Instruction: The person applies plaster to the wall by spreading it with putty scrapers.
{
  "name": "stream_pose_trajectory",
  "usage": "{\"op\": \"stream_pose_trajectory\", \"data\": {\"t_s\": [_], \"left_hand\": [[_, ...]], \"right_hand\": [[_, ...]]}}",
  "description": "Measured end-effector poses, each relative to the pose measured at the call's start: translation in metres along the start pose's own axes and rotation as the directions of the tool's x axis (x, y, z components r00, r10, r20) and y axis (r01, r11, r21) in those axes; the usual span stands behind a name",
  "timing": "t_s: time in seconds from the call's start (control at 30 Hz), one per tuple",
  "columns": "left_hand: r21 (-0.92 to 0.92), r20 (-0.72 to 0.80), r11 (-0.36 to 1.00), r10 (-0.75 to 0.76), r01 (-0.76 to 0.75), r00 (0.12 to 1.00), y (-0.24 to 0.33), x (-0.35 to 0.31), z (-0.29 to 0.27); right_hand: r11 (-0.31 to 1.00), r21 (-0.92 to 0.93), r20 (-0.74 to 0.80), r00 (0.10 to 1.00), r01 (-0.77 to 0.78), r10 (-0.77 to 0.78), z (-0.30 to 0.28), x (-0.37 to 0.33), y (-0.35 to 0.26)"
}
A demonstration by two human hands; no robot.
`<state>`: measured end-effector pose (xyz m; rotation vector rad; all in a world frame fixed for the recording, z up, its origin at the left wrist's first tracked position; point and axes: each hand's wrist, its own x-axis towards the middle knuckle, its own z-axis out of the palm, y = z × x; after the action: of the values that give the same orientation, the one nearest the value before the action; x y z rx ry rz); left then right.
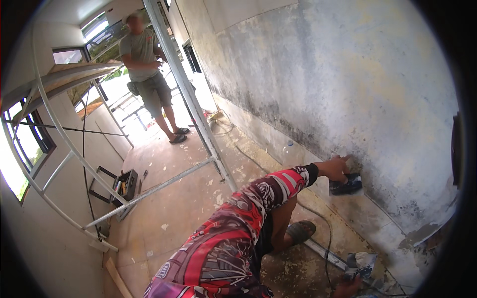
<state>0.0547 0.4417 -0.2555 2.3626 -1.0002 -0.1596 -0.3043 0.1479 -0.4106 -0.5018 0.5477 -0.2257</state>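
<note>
My left arm, in a red, black and white patterned sleeve, reaches across to the stained wall (367,99). My left hand (332,169) is closed on a dark, flat-bladed scraper (346,186) low by the wall, with its fingers close to a rough grey patch (354,164). Down at the bottom edge my right hand (348,287), partly cut off by the frame, grips a putty knife (361,265) with pale material on its blade. Its handle is mostly hidden.
A metal scaffold frame (191,99) rises at the left, holding planks (59,79). Behind it stands another person (144,59). A black toolbox (126,186) lies on the stained floor. A cable (325,223) runs past my sandalled foot (301,231) and a metal bar (323,253).
</note>
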Motion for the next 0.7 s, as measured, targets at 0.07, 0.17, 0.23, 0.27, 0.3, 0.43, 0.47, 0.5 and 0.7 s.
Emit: {"op": "stream_pose_trajectory", "data": {"t_s": [0.07, 0.17, 0.23, 0.27, 0.3, 0.43, 0.47, 0.5, 0.7], "left_hand": [[-0.006, 0.026, 1.0, -0.029, 0.029, 0.999, 0.003, 0.002, 0.003], [0.049, 0.019, 0.999, 0.003, -0.004, 1.0, 0.0, 0.004, 0.002], [0.04, 0.017, 0.999, 0.012, -0.013, 1.0, -0.001, 0.005, 0.003], [0.033, 0.013, 0.999, 0.025, -0.026, 1.0, 0.0, 0.006, 0.004], [0.035, 0.012, 0.999, 0.024, -0.024, 1.0, -0.002, 0.006, 0.003], [0.019, 0.019, 1.0, 0.009, -0.009, 1.0, -0.001, 0.001, 0.003], [0.009, 0.035, 1.0, -0.025, 0.025, 0.999, 0.003, 0.001, 0.004], [0.009, 0.034, 1.0, -0.024, 0.024, 0.999, 0.003, 0.001, 0.004], [-0.017, 0.008, 0.999, 0.03, -0.029, 1.0, 0.001, -0.002, 0.001]], "right_hand": [[1.0, 0.017, -0.006, 1.0, 0.025, -0.025, 0.009, -0.005, 0.0], [0.997, -0.047, 0.04, 0.998, 0.057, -0.055, 0.002, 0.0, -0.001], [0.99, -0.123, 0.08, 0.995, 0.075, -0.065, -0.02, 0.013, -0.001], [0.971, -0.203, 0.107, 0.989, 0.124, -0.103, -0.036, 0.023, 0.001], [0.945, -0.278, 0.139, 0.981, 0.169, -0.134, -0.044, 0.03, 0.004], [1.0, -0.026, -0.02, 1.0, 0.016, -0.016, 0.001, 0.007, 0.0], [0.999, -0.038, -0.038, 0.999, 0.017, -0.018, -0.001, 0.007, -0.001], [0.999, -0.049, -0.049, 0.999, 0.016, -0.019, -0.001, 0.006, -0.002], [1.0, 0.005, 0.003, 1.0, 0.03, -0.03, -0.009, 0.012, -0.001]]}}
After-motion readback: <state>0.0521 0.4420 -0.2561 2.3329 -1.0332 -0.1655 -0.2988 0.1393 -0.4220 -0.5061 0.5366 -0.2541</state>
